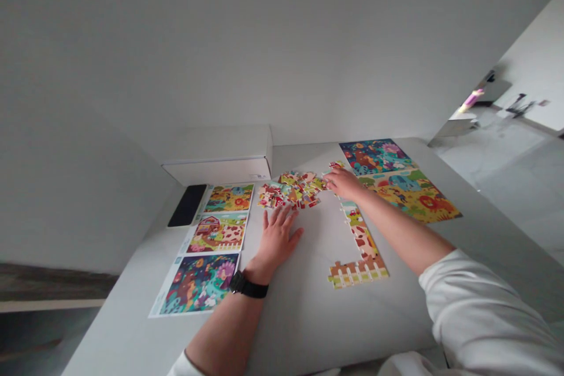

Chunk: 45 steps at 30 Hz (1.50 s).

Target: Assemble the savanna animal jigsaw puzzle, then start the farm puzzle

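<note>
A heap of loose jigsaw puzzle pieces (293,188) lies near the back of the table. My left hand (277,236) rests palm down with its fingers spread, the tips at the heap's front edge. At the heap's right side, the bent fingers of my right hand (344,182) close on a puzzle piece, mostly hidden beneath them. A joined strip of puzzle border (363,241) runs down below my right wrist and turns left along a white fence row (358,274). Another loose piece (336,164) lies just beyond my right hand.
Three printed pictures (215,217) line the left side, beside a black phone (187,205). Behind them stands a white box (215,155) against the wall. Two finished-looking pictures, a dark one (374,155) and a yellow one (409,194), lie at the right.
</note>
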Tool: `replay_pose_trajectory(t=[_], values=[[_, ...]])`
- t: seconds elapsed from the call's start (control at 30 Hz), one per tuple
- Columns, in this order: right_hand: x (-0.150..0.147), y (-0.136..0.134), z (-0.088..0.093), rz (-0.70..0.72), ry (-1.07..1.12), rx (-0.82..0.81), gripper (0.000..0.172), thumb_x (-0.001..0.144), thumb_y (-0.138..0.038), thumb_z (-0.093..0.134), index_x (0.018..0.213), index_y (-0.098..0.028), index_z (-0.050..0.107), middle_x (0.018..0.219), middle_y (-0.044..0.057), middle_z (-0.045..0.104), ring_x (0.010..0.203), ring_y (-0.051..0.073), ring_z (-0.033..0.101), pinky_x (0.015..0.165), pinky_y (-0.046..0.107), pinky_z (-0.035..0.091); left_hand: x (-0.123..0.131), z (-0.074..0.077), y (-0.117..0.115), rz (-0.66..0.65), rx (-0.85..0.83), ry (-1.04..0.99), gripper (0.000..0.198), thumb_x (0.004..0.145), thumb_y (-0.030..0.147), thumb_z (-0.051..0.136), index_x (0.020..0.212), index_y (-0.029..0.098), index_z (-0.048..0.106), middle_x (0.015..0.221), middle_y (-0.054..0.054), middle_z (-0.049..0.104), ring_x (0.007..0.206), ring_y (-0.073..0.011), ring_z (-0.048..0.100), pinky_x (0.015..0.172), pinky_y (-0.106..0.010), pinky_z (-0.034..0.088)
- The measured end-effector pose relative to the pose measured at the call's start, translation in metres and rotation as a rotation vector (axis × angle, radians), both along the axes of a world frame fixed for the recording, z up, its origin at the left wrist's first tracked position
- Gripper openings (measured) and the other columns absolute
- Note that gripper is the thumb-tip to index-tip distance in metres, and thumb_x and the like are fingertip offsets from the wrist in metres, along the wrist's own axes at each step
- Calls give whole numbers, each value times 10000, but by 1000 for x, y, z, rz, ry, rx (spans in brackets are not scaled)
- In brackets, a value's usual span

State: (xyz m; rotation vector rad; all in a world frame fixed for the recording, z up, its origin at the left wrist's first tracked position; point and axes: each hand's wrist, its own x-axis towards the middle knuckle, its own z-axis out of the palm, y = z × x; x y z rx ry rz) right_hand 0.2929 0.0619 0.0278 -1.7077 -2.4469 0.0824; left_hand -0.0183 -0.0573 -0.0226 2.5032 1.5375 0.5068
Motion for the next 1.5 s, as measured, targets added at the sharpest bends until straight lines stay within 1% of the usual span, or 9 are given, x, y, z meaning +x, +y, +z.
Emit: replay_pose_trajectory(t=[0.13, 0.3, 0.53, 0.7, 0.8, 0.93, 1.13, 1.3, 1.5], values=[[21, 42, 5, -103, -21, -41, 378, 1013, -148, 636, 1347, -230, 792, 1412, 134, 744, 1252, 274, 696, 1107, 375, 517, 0, 4, 0, -4, -29, -9, 492, 1061, 393, 596, 1544, 301, 622, 1668, -110, 558, 1590, -363, 433, 1350, -714, 214], [20, 77, 7, 8, -110, -139, 408, 955, -125, 716, 1330, -258, 805, 1375, 110, 773, 1235, 263, 718, 1075, 339, 515, -1, 5, 0, -5, -23, -27, 461, 1062, 379, 597, 1515, 305, 638, 1636, -114, 584, 1574, -351, 450, 1348, -698, 238], [13, 91, 9, 27, -185, -216, 496, 835, -108, 813, 1297, -289, 824, 1365, 91, 778, 1165, 273, 743, 989, 307, 531, -2, 4, -1, -5, -10, -24, 431, 1062, 387, 607, 1476, 279, 664, 1652, -131, 558, 1564, -353, 460, 1345, -700, 252], [25, 91, 11, -9, -71, -213, 402, 799, -153, 880, 1191, -237, 846, 1309, 106, 779, 1083, 259, 745, 937, 279, 524, -1, 4, -3, -11, 29, -17, 428, 1066, 383, 602, 1476, 276, 663, 1661, -119, 552, 1569, -346, 457, 1351, -681, 259], [35, 81, 10, -24, 111, -140, 232, 839, -121, 823, 1056, -201, 839, 1229, 109, 792, 1051, 235, 738, 952, 287, 526, 0, 3, -2, -13, 49, -19, 436, 1062, 393, 608, 1482, 289, 662, 1651, -114, 565, 1561, -342, 468, 1353, -663, 269], [48, 53, 8, -104, 517, -131, 106, 852, -168, 804, 952, -203, 796, 1041, 69, 818, 947, 214, 739, 923, 317, 555, 0, 0, 1, -16, 39, -20, 454, 1049, 392, 621, 1488, 281, 659, 1637, -129, 577, 1555, -352, 476, 1344, -678, 274], [73, -13, 6, -168, 1039, -129, 319, 782, -361, 897, 1035, -217, 766, 965, 49, 794, 875, 209, 714, 861, 352, 582, -1, -2, 3, -54, 54, -44, 451, 1032, 362, 624, 1473, 279, 660, 1643, -133, 569, 1538, -355, 497, 1337, -691, 264], [81, -59, -1, -242, 1157, -170, 440, 771, -496, 889, 1097, -228, 762, 1001, 59, 781, 866, 209, 685, 673, 285, 545, -2, 2, 2, -79, 82, -77, 438, 1028, 342, 622, 1459, 272, 658, 1606, -132, 601, 1505, -348, 531, 1318, -674, 298], [82, -73, -9, -302, 1158, -110, 351, 789, -408, 848, 1070, -217, 761, 999, 64, 798, 892, 213, 710, 749, 304, 570, 0, 17, -5, -112, 171, -128, 399, 1064, 367, 590, 1449, 290, 657, 1535, -103, 653, 1453, -307, 578, 1306, -599, 347]])
